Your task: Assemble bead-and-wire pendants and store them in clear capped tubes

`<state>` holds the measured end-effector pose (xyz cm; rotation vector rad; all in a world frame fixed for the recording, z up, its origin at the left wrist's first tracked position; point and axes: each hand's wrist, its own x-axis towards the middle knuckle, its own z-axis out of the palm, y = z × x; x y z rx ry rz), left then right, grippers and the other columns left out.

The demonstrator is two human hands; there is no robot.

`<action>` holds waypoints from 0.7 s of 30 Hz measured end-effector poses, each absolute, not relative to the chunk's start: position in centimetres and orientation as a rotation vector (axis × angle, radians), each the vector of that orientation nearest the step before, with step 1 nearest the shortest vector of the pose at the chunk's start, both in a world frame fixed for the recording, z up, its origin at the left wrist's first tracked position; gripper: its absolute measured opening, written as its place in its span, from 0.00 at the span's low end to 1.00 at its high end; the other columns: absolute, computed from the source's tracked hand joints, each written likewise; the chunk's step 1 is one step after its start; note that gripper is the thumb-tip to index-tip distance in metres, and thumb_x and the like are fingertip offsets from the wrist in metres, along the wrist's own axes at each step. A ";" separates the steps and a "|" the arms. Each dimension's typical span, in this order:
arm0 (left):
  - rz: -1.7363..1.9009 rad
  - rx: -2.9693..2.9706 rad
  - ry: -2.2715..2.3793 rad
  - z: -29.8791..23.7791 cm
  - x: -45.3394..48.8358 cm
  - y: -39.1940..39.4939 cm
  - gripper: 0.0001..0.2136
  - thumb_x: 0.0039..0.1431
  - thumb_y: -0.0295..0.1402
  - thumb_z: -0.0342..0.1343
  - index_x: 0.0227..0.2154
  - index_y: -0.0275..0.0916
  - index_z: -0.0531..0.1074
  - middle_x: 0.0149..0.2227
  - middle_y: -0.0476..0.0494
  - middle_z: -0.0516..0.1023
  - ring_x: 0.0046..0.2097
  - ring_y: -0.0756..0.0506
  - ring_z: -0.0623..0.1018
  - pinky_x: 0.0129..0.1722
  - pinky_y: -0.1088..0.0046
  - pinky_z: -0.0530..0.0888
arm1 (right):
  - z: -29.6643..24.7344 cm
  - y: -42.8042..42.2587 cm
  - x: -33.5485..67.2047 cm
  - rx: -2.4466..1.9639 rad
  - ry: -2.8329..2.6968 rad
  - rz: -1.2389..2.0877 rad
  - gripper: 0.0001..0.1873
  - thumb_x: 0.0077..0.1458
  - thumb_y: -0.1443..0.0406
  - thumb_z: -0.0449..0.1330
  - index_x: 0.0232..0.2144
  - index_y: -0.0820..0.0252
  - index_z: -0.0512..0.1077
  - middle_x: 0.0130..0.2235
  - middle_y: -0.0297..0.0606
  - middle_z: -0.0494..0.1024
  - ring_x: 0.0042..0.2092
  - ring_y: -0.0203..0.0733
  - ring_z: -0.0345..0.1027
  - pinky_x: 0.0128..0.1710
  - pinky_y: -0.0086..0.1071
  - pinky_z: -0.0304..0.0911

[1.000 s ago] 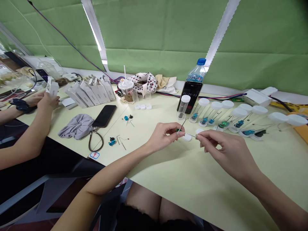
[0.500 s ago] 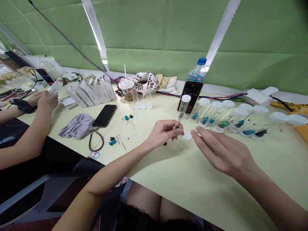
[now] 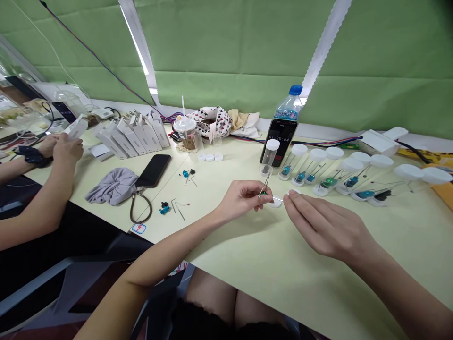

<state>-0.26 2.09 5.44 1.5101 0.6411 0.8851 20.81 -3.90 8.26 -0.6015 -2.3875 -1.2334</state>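
Observation:
My left hand (image 3: 240, 200) pinches a small green part (image 3: 263, 192) with thin metal pins standing up from it. Most of that part is hidden behind the fingers. Opposite it, my right hand (image 3: 325, 229) has its thumb and fingertips closed on a thin metal rod (image 3: 278, 199) that reaches to the green part. Both hands are raised a little over the table. A white cap (image 3: 276, 203) lies just behind the rod. Farther back, a clear tube (image 3: 268, 160) with a white top stands in front of a phone (image 3: 281, 137) showing a timer.
Several capped tubes (image 3: 329, 175) holding blue or green parts line the right side. Loose blue parts (image 3: 164, 208) and bent rods lie left, near a dark phone (image 3: 154, 170) and grey cloth (image 3: 112, 185). Another person's hands (image 3: 67, 148) hold a white box beside several upright boxes (image 3: 132, 137).
My left hand has shifted slightly down and right, and the green part has turned a little. My right hand has barely moved. A black piece seen below my left hand is now hidden.

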 end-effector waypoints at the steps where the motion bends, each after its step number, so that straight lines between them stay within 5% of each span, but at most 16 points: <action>1: 0.887 1.514 0.640 5.4 -0.2 2.1 0.12 0.53 0.39 0.61 0.29 0.32 0.74 0.29 0.44 0.76 0.24 0.55 0.70 0.26 0.77 0.70 | 8.2 -3.9 20.8 -0.608 -2.389 -1.228 0.13 0.49 0.78 0.65 0.40 0.73 0.76 0.42 0.53 0.79 0.40 0.49 0.74 0.41 0.38 0.69; 21: 0.964 1.542 0.663 5.1 0.0 1.9 0.11 0.50 0.38 0.64 0.30 0.33 0.76 0.26 0.47 0.74 0.23 0.55 0.70 0.24 0.78 0.69 | 8.2 -3.8 20.9 -0.656 -2.375 -1.129 0.12 0.50 0.79 0.62 0.40 0.71 0.75 0.40 0.52 0.79 0.41 0.48 0.74 0.42 0.37 0.68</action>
